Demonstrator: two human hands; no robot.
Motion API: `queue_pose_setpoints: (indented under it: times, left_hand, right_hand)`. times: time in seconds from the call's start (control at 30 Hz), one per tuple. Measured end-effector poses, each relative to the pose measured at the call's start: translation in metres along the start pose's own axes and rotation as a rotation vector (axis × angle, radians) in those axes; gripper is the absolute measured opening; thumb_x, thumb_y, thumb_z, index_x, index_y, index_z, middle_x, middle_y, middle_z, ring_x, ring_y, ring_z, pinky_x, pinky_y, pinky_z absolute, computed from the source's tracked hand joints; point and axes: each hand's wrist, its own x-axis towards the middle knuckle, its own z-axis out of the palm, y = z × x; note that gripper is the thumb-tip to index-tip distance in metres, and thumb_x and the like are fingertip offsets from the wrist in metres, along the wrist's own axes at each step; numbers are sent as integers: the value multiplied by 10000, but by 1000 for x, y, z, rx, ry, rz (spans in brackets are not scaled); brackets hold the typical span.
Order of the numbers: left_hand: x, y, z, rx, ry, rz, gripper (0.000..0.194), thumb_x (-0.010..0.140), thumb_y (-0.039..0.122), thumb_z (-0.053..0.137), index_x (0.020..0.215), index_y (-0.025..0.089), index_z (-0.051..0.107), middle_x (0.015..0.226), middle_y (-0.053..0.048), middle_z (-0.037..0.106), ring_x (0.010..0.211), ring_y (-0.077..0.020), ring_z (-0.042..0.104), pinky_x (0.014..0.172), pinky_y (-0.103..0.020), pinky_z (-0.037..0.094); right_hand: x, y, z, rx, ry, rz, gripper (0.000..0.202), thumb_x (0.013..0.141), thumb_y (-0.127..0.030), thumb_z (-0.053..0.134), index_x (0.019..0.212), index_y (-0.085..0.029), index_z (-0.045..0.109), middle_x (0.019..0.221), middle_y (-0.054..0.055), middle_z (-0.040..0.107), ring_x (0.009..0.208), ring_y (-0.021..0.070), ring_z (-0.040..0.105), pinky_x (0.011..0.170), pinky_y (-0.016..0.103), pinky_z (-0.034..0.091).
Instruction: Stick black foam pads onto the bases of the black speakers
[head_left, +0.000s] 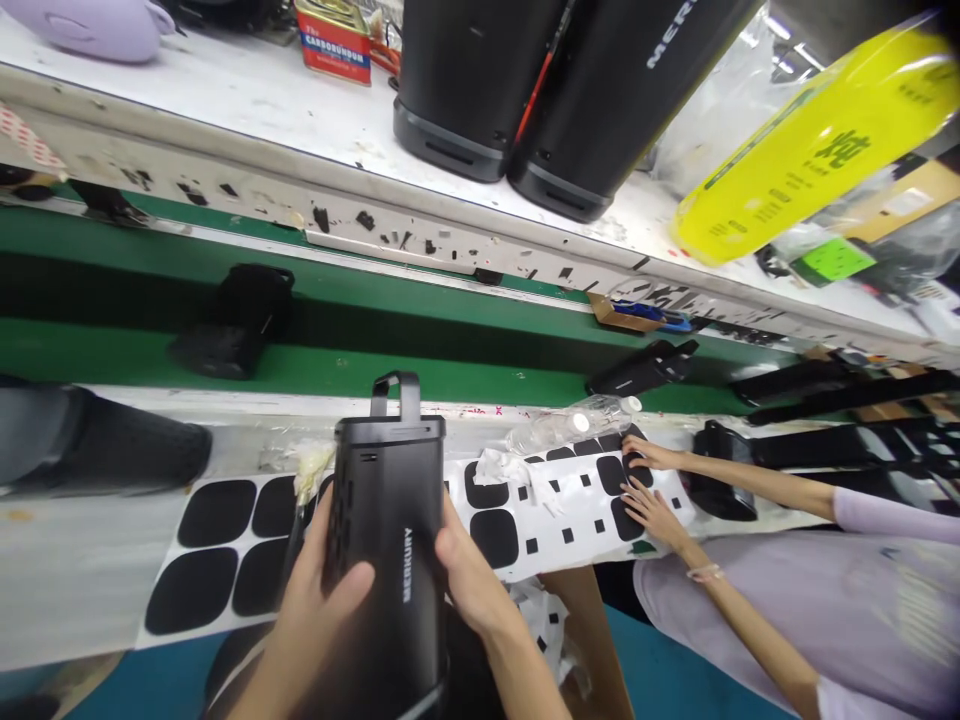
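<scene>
Unit: a black speaker housing (386, 540) marked MERKURY is held upright at the near edge of the bench (67, 580), its carry handle uppermost.
Left hand: the left hand (319, 610) is wrapped round the housing's left side, thumb laid across the front face; the fingers are closed on the unit.
Right hand: the right hand (469, 580) is pressed to the right side, the fingers curled behind the housing and closed on it.
Pad sheets: a white sheet of black rounded pads (214, 560) lies on the bench directly behind and left of the unit; a second sheet (555, 510) lies to the right.
Co-worker: a neighbouring person's two hands (649, 490) are rested on the second sheet.
Conveyor: a green belt (360, 350) runs beyond the bench, with black parts (240, 320) standing on it.
Step in hand: judged as positioning or inspection of the housing; no pad is held.
Next move: judged to call for one hand to be freed while the unit is kept steady by the other.
</scene>
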Motion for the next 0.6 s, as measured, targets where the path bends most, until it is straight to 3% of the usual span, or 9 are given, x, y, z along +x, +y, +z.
queue_pose_setpoints:
  times: [0.07,0.17,0.27,0.33,0.4,0.5,0.6]
  left_hand:
    - [5,-2,-5,83,-20,60,882,805,690,655,1522,223,440,1585,-97,477,1538,-349,288,1292,-503,154]
    - [11,-8,-12,27,-108,105,972,720,803,652,1478,218,490,1515,-137,550,1507,-407,332,1247,-540,278]
    - [5,-8,-8,-219,-176,-95,1009,597,796,761,1393,204,578,1379,-152,664,1441,-426,439,1160,-512,442]
    - [-4,-3,0,-391,-215,-287,811,653,747,753,1257,210,685,1263,-138,735,1385,-419,515,1133,-509,481]
    - [-10,2,5,-461,-213,-367,646,681,698,752,1117,221,747,1186,-121,770,1336,-426,563,1131,-530,487]
    - [-11,4,4,-375,-117,-283,587,688,656,764,1088,227,747,1230,-99,757,1373,-420,528,1183,-535,428]
    - [-7,4,-1,-216,-26,-104,653,690,661,764,1176,229,706,1328,-94,709,1411,-412,486,1219,-539,369]
  right_hand:
    - [4,5,-3,147,36,85,755,768,-637,772,1379,-231,592,1393,92,661,1317,288,603,1182,448,410]
    - [8,17,-7,246,104,157,766,621,-723,800,1162,-189,707,1120,117,780,1137,346,705,1033,485,541]
    - [10,24,-9,229,67,145,844,515,-797,791,1083,-176,736,1027,134,791,1110,382,707,970,509,571]
    - [11,23,-8,211,51,125,815,555,-783,778,1106,-184,736,1032,128,788,1145,377,691,1000,517,553]
    - [12,19,-7,177,57,75,767,631,-752,762,1160,-198,728,1115,117,772,1256,353,630,1114,506,470]
    - [9,12,-6,37,68,-77,767,760,-733,693,1345,-239,645,1377,88,661,1437,308,465,1256,470,275]
    - [-3,12,-5,-119,49,-144,733,921,-707,516,1529,-301,452,1605,45,446,1542,250,308,1294,430,168]
